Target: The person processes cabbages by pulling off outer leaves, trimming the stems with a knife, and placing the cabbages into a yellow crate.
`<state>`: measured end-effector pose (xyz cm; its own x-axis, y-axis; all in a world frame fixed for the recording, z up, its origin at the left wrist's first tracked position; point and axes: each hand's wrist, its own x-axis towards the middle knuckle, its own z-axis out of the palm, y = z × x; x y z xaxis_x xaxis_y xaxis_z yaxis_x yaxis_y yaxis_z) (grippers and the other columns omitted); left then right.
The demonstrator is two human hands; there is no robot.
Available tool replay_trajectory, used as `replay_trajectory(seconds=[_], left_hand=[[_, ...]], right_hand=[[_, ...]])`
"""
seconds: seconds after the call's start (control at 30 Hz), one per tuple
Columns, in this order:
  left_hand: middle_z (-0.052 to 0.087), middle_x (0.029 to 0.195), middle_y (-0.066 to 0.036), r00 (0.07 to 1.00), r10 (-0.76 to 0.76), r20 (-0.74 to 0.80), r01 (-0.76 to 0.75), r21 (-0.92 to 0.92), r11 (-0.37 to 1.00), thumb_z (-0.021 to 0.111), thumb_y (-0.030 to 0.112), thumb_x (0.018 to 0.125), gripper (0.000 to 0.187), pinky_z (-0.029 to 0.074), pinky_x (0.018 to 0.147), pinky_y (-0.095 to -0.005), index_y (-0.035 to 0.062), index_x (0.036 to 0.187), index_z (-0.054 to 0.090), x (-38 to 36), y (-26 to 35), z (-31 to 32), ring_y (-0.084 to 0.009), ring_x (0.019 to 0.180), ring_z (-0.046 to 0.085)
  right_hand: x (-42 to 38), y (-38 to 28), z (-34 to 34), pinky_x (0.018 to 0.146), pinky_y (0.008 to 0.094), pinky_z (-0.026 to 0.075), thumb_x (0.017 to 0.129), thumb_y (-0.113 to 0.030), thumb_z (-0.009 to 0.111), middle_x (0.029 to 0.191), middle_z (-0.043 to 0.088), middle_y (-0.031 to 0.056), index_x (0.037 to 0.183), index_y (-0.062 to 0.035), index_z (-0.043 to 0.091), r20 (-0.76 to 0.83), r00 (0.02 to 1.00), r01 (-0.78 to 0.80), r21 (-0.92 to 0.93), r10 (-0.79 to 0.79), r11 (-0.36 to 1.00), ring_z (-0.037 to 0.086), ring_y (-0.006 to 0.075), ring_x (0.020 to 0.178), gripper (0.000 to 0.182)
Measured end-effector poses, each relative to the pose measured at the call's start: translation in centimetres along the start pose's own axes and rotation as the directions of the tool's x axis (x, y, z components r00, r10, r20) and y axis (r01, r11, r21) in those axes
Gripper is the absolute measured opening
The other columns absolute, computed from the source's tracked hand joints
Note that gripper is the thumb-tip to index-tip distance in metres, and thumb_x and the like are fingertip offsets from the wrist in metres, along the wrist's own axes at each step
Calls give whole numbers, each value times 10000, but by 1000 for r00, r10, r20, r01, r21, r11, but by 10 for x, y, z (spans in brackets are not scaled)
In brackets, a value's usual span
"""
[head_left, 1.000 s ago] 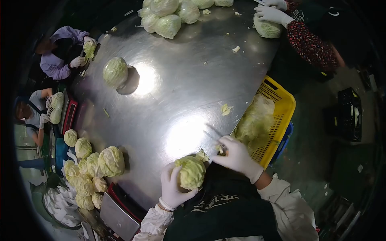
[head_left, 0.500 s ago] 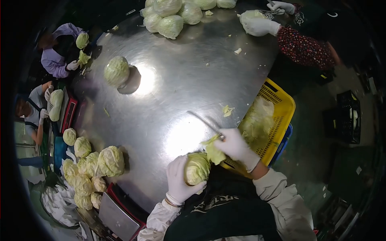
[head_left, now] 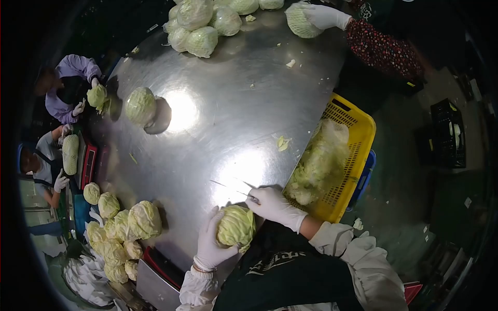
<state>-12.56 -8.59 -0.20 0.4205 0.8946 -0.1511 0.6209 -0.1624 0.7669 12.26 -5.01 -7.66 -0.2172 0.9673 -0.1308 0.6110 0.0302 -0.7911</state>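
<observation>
A green cabbage rests in my left hand, white-gloved, its fingers curved round the left side and underneath. Just above and to the right, my gloved right hand is closed on the handle of a knife, whose blade points up and left over the steel table. The blade looks doubled by motion blur. A torn leaf scrap lies on the table beyond my right hand.
Right of the table, a yellow crate holds leaves. Cabbages are piled at the lower left and far edge; one stands at mid-left. Co-workers handle produce at the left and upper right. A scale sits lower left.
The loose leaf at my right hand is gone from it, and a small piece shows on the floor beside the crate. My right hand has moved left and down, nearer the cabbage.
</observation>
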Motion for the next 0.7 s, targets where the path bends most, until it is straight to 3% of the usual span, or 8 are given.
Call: replay_trajectory(seconds=[0.13,0.2,0.3,0.37,0.43,0.47,0.63,0.7], left_hand=[[491,1470,-280,996,-8,-93,10,18,1000,907,281,618,977,372,1187,-475,-10,1441,470,-11,-27,0,-418,1424,452],[474,1465,-240,985,-116,-126,77,-283,956,946,288,658,1027,380,1176,-460,-19,1476,407,-12,-34,18,-364,1395,472],[451,1465,-192,985,-126,-121,79,-338,938,965,269,686,1029,395,1159,-439,-13,1489,387,-8,-33,22,-308,1364,482],[475,1448,-182,984,-136,-116,76,-419,905,956,240,694,1024,411,1148,-430,-11,1495,368,-7,-37,25,-290,1348,500],[499,1431,-172,982,-152,-115,78,-487,870,947,211,702,1021,428,1137,-420,-9,1500,350,-9,-38,24,-272,1332,518],[519,1407,-172,975,-181,-124,82,-559,825,951,191,695,1009,438,1126,-423,-13,1494,370,-7,-31,25,-274,1309,534],[554,1407,-211,978,-136,-156,12,-614,789,940,196,703,997,457,1120,-449,-7,1502,379,-11,-38,24,-307,1303,564],[506,1484,-263,973,-177,-151,-60,-898,437,920,263,720,1002,454,1140,-471,27,1529,377,-11,-35,26,-358,1363,534]], right_hand=[[-3,34,-11,734,444,551,914,-296,687,937,736,138,975,-60,705,-127,983,-144,-106,130,984,707,310,844,244],[-13,14,-31,802,409,556,885,-318,746,1025,730,129,1120,-48,711,-5,998,-69,131,70,989,701,283,921,360],[-20,-19,-29,875,373,552,850,-339,820,1113,706,171,1288,-7,648,229,969,12,346,-97,938,690,270,997,576],[-16,-14,-15,848,380,554,845,-338,829,1032,720,168,1197,16,680,137,979,90,364,-149,927,705,271,948,521],[-3,-12,-17,781,359,553,820,-352,863,976,710,149,1128,10,699,399,916,-99,339,-48,936,687,239,876,503],[-2,-15,-19,758,395,560,836,-300,820,885,714,141,996,-2,698,318,942,-10,349,-108,937,708,277,813,359],[-7,-8,-14,742,428,561,851,-208,682,859,709,154,944,-32,699,3,997,75,50,-76,996,702,332,785,200],[-10,13,-24,747,456,559,852,-197,637,857,706,158,942,-58,702,-96,990,-103,8,103,995,698,351,791,178]])
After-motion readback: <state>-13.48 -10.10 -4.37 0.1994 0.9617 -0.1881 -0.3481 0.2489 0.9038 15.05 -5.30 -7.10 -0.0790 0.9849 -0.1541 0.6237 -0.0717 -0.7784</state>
